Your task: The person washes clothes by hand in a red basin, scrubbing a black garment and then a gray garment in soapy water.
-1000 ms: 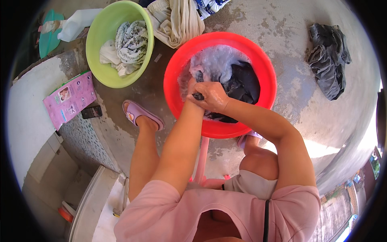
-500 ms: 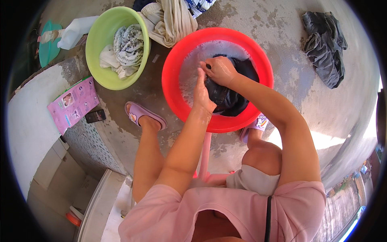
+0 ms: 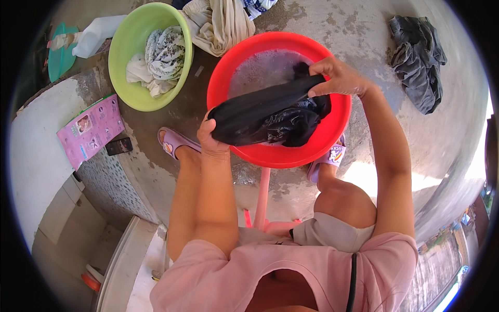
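Note:
A wet black garment (image 3: 265,106) is stretched between my two hands over a red basin (image 3: 343,125). My left hand (image 3: 210,136) grips its left end near the basin's left rim, thumb on top. At the other end my right hand (image 3: 338,78) pinches the cloth between thumb and fingers, above the right side of the basin. The garment's lower part hangs in folds into the basin. Cloudy, sudsy water (image 3: 260,70) shows behind it. What kind of garment it is, I cannot tell.
Left of the basin stands a light green tub (image 3: 117,57) with white and patterned cloths. Beige cloth (image 3: 221,26) lies beyond. Dark grey clothing (image 3: 418,62) rests on the concrete at right. A pink packet (image 3: 91,130) and a phone (image 3: 119,146) lie at left.
My hands were close together at the basin's middle; they have moved apart, left hand toward the left rim, right hand to the right. The black garment is now lifted and stretched between them.

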A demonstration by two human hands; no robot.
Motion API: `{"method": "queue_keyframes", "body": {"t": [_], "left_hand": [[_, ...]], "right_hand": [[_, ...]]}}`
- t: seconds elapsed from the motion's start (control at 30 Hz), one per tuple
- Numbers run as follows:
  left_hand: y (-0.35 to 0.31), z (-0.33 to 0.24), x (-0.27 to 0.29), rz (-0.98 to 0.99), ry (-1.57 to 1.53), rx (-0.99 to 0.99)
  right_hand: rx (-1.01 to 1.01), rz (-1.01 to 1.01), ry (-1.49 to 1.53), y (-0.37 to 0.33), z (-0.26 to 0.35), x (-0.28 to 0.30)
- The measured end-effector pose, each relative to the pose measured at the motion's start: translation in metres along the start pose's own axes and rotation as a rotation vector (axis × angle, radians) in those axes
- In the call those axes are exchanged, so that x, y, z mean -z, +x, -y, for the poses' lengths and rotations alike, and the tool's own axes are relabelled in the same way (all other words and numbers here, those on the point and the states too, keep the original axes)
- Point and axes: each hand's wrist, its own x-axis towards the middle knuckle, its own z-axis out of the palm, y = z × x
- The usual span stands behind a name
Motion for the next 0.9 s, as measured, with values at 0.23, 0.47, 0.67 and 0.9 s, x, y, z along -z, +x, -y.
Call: {"method": "queue_keyframes", "body": {"t": [0.23,0.47,0.67,0.9], "left_hand": [[0.06,0.074,0.05,-0.854,0.732,0.005],[0.079,0.106,0.096,-0.813,1.636,-0.196],[0.097,0.115,0.09,-0.673,0.776,-0.222],[0.108,0.102,0.057,-0.549,-0.097,0.031]], "right_hand": [[0.069,-0.64,-0.402,0.066,-0.065,-0.047],[-0.169,-0.351,-0.576,0.119,-0.089,-0.091],[0.002,-0.48,-0.261,0.13,-0.131,-0.1],[0.351,-0.43,-0.331,0.08,-0.039,-0.154]]}}
